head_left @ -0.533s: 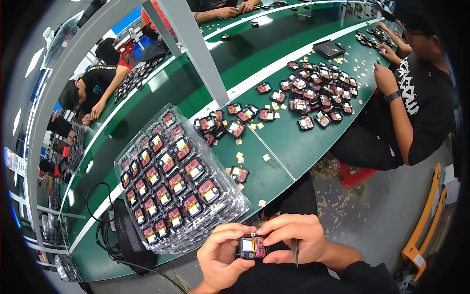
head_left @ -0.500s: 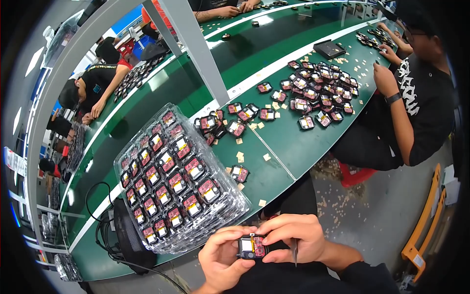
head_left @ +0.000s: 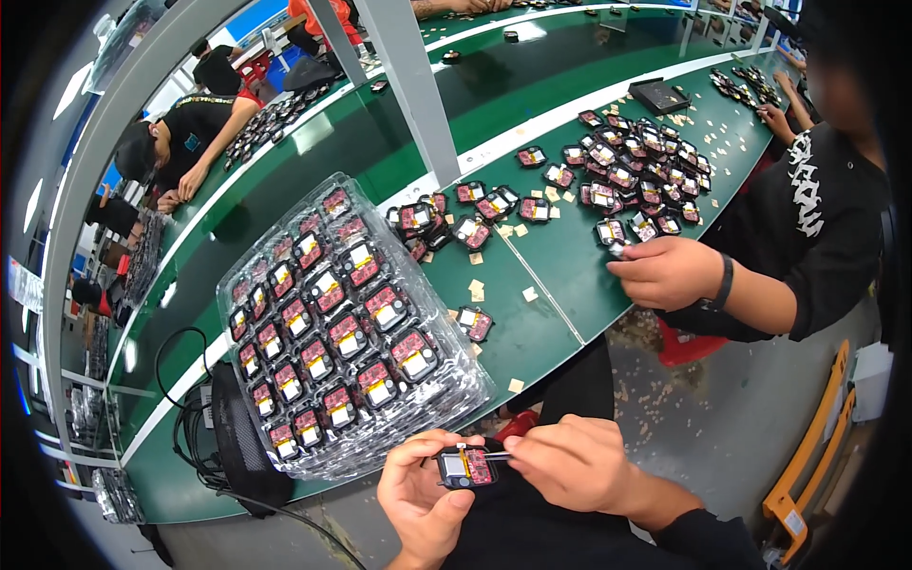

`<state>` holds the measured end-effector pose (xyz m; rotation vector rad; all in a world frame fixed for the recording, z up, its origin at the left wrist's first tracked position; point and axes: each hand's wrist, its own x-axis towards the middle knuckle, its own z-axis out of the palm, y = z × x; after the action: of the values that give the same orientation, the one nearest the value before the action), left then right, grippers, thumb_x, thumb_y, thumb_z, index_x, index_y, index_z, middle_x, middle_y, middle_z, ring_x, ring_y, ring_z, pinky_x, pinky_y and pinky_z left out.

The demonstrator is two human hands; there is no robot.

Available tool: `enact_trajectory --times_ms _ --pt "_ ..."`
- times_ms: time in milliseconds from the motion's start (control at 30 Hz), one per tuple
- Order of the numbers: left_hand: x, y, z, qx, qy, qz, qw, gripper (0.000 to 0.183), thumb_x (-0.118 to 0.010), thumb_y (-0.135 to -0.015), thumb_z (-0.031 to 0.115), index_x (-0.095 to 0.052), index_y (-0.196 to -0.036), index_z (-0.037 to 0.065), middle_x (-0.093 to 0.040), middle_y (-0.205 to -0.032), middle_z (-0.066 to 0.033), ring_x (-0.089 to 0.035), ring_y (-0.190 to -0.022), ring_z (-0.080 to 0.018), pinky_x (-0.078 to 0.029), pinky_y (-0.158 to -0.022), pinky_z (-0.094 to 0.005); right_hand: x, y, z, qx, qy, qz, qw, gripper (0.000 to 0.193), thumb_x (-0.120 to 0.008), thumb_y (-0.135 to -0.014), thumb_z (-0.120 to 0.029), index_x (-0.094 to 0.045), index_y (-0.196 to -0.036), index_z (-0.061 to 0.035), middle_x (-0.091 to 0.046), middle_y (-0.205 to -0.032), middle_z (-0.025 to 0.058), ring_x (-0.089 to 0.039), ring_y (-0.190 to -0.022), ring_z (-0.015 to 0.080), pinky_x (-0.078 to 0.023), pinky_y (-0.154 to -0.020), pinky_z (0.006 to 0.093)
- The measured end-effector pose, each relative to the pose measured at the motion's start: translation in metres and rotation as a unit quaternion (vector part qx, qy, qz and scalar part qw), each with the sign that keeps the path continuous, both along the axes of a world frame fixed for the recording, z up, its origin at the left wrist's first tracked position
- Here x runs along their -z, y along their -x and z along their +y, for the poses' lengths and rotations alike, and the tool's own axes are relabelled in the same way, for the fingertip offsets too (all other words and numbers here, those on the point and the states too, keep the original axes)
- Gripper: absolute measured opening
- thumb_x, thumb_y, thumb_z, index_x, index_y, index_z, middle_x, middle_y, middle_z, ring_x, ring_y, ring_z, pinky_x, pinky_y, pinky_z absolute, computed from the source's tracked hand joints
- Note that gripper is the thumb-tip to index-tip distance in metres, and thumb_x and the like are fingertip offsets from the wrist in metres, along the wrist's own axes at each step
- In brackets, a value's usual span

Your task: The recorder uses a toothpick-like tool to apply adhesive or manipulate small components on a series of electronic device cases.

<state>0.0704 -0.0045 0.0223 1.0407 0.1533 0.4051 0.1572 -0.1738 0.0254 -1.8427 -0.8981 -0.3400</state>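
Note:
My left hand point(head_left: 416, 499) grips a small black electronic housing point(head_left: 483, 468) by its edges, thumb at the near side. Inside it are a red circuit board, a white block and a strip of yellow tape. Metal tweezers point(head_left: 500, 456) are pinched in my right hand point(head_left: 581, 467), and their tips reach over the board's right part; whether they touch it I cannot tell. Just beyond my hands, a stack of clear plastic trays point(head_left: 446, 404) holds several housings of the same kind point(head_left: 412, 355) in rows.
A pile of similar housings point(head_left: 622, 178) lies on the green table point(head_left: 532, 328), among scattered beige squares point(head_left: 529, 294). On the right, a co-worker's hand point(head_left: 670, 273) touches the pile's near edge. A grey post point(head_left: 408, 85) rises behind the trays. Black cables point(head_left: 195, 446) hang at left.
My right hand has let go of the housing's edge and brought the tweezers from pointing down to over the board. The co-worker's hand has reached to the pile. The view has shifted slightly.

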Motion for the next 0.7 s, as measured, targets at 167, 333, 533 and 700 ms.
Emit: enact_trajectory --times_ms 167,333,533,700 --pt "0.001 0.0 -0.002 0.022 -0.004 -0.005 1.0 0.056 -0.087 -0.079 0.006 -0.057 -0.126 -0.002 -0.059 -0.126 -0.0205 -0.066 -0.116 -0.0364 -0.053 -0.104 -0.0498 0.007 -0.003 -0.002 0.029 0.048 -0.138 0.989 0.031 -0.077 -0.075 -0.008 -0.077 -0.106 -0.0045 -0.068 -0.089 0.0009 -0.057 -0.059 0.0104 -0.044 -0.049 0.0246" --pt "0.003 0.001 -0.005 0.042 0.004 0.002 0.999 0.055 -0.085 -0.081 0.005 -0.057 -0.127 -0.003 -0.058 -0.128 -0.0204 -0.065 -0.118 -0.0357 -0.053 -0.105 -0.0481 0.009 -0.004 -0.003 0.031 0.048 -0.129 0.99 0.032 -0.077 -0.073 -0.008 -0.077 -0.105 -0.004 -0.068 -0.088 0.0012 -0.057 -0.058 0.0109 -0.045 -0.049 0.0252" --pt "0.0 0.0 -0.005 0.047 0.002 0.006 0.999 0.055 -0.085 -0.082 0.003 -0.056 -0.128 -0.004 -0.056 -0.131 -0.0205 -0.064 -0.121 -0.0347 -0.052 -0.106 -0.046 0.008 -0.005 -0.004 0.028 0.027 -0.087 0.995 0.03 -0.084 -0.073 -0.006 -0.077 -0.103 -0.0044 -0.068 -0.086 0.0006 -0.055 -0.055 0.0124 -0.045 -0.048 0.0262" --pt "0.002 0.002 -0.005 0.055 0.013 0.011 0.998 0.055 -0.084 -0.083 0.002 -0.055 -0.129 -0.004 -0.055 -0.133 -0.0208 -0.063 -0.122 -0.0347 -0.052 -0.106 -0.0456 0.008 -0.007 -0.006 0.02 0.038 -0.086 0.995 0.031 -0.087 -0.072 -0.003 -0.077 -0.101 -0.0045 -0.071 -0.088 0.0034 -0.058 -0.056 0.015 -0.046 -0.05 0.0273"
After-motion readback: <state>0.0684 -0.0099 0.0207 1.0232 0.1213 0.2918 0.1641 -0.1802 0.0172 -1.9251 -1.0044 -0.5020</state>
